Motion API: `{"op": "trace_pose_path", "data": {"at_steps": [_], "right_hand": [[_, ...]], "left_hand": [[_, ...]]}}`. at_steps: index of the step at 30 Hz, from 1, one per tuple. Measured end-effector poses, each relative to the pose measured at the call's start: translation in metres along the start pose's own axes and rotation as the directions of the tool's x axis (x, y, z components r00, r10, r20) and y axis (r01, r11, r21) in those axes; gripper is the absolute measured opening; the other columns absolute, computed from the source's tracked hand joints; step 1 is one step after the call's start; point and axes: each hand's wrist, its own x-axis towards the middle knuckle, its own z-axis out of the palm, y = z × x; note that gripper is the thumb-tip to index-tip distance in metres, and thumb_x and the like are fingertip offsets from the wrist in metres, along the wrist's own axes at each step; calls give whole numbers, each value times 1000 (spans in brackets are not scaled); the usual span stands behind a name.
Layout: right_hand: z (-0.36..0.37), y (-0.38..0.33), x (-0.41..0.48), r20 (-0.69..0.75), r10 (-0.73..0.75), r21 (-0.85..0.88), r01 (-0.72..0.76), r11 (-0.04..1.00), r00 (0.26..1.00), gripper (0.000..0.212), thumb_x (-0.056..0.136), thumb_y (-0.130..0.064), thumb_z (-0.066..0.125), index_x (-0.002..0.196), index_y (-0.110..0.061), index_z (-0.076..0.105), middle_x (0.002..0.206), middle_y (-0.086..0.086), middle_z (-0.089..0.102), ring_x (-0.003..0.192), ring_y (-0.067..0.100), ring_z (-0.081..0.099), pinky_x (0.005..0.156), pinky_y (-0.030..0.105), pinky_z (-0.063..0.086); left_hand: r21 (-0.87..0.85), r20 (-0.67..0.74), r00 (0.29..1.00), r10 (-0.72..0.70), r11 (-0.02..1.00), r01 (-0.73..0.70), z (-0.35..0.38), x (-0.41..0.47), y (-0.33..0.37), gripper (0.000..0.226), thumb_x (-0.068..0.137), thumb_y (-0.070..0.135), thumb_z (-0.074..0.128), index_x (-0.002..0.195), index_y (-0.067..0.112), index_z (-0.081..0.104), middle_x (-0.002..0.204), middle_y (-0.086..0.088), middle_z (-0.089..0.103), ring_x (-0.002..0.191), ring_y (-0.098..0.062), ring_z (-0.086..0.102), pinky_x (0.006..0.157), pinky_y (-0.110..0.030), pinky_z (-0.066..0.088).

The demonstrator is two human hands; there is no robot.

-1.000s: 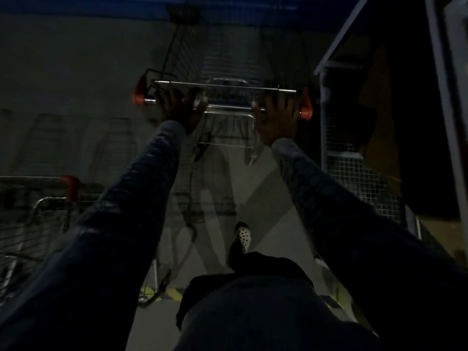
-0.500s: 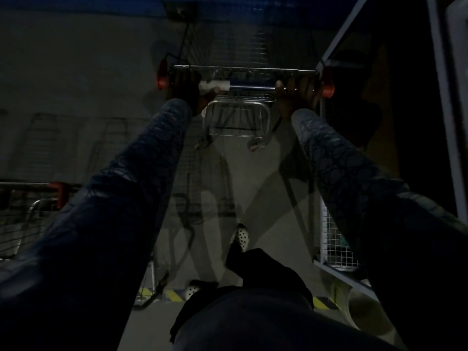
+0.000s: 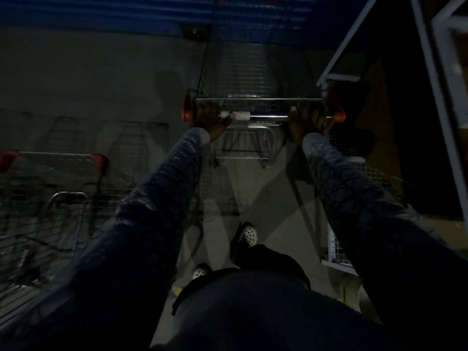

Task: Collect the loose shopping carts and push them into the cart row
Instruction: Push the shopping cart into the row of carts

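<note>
At the handle: your left hand (image 3: 211, 120) and right hand (image 3: 305, 120) each clench the handle bar (image 3: 267, 117) of the shopping cart (image 3: 255, 72), close to its red end caps (image 3: 187, 114), arms stretched out.
Cart position: straight ahead of you, basket pointing at the blue wall band (image 3: 101, 11); in the dark you cannot tell whether it meets a row.
Right edge: a pale metal frame with wire mesh (image 3: 338, 249) runs just beside the cart's right handle end, so room is tight there.
Left side: open floor (image 3: 243, 196) lies between your cart and a second cart (image 3: 58, 173), well apart.
Materials: thin wire-grid basket, shiny tubular bar with a white sleeve (image 3: 238, 115), smooth grey floor crossed by shadows.
Feet: pale spotted shoes (image 3: 249, 233) below you.
Since half a second ago: both grips are unchanged; the second cart's red corner sits further into view.
</note>
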Motion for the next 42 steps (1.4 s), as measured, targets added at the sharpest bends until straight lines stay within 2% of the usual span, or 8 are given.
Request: {"op": "trace_pose_path", "data": {"at_steps": [6, 9, 16, 22, 25, 28, 34, 42], "right_hand": [[50, -3, -110, -116, 106, 220, -78, 972, 988, 80, 98, -68, 32, 159, -20, 14, 166, 16, -6, 153, 30, -12, 120, 57, -8], [71, -3, -171, -118, 128, 246, -96, 965, 985, 85, 95, -72, 34, 159, -18, 17, 166, 18, -4, 153, 29, -14, 120, 57, -7], [99, 15, -293, -61, 122, 199, -107, 974, 991, 101, 86, -85, 29, 159, -20, 6, 167, 12, -5, 153, 27, -13, 118, 61, -7], [112, 32, -375, 9, 109, 180, -109, 978, 994, 101, 86, -84, 30, 159, -18, 6, 167, 11, -7, 152, 26, -15, 118, 62, -3], [122, 44, -414, -32, 90, 169, -83, 982, 995, 97, 87, -82, 32, 157, -17, 15, 166, 12, 1, 153, 28, -9, 118, 62, -1], [131, 56, -455, -1, 57, 165, -56, 985, 998, 97, 90, -79, 34, 158, -14, 11, 166, 13, -1, 153, 29, -9, 117, 61, -3], [153, 93, -535, -22, 6, 59, -4, 998, 1000, 96, 86, -85, 29, 155, -18, 22, 163, 10, 10, 152, 28, 1, 116, 64, 6], [171, 113, -632, -22, -30, 13, 30, 999, 999, 103, 86, -86, 19, 159, -14, 11, 167, 12, 1, 153, 28, -8, 113, 66, -13]], "left_hand": [[-117, 43, 998, 37, 993, -32, 21, -85, -34, 59, 101, 56, 39, 141, 13, 48, 152, -12, 42, 144, -33, 28, 119, -41, 4], [-84, 31, 997, 66, 994, -63, 29, -131, -58, 70, 93, 69, 31, 135, 18, 55, 145, -10, 50, 141, -31, 35, 123, -47, 0], [69, 21, 997, 72, 995, -73, 40, -254, -89, 75, 87, 79, 18, 124, 31, 61, 135, 2, 61, 141, -22, 41, 121, -53, -7], [-42, -55, 997, 53, 998, -56, 56, -351, -91, 61, 96, 68, 37, 124, 21, 64, 136, -9, 60, 141, -27, 39, 123, -48, -5], [-26, -104, 994, 45, 999, -48, 73, -392, -99, 75, 86, 78, 24, 113, 24, 68, 121, -3, 68, 132, -24, 49, 123, -47, -7], [-13, -109, 994, 13, 1000, -14, 88, -432, -102, 95, 74, 82, 8, 118, 23, 68, 128, -2, 66, 136, -24, 45, 123, -50, -5], [43, -76, 997, 30, 999, -26, 101, -525, -105, 88, 85, 78, 16, 121, 16, 65, 130, -9, 64, 134, -31, 46, 123, -50, 4], [43, -78, 997, 1, 999, 3, 113, -622, -110, 93, 83, 80, 9, 128, 17, 60, 137, -7, 59, 141, -27, 36, 122, -53, 1]]}}
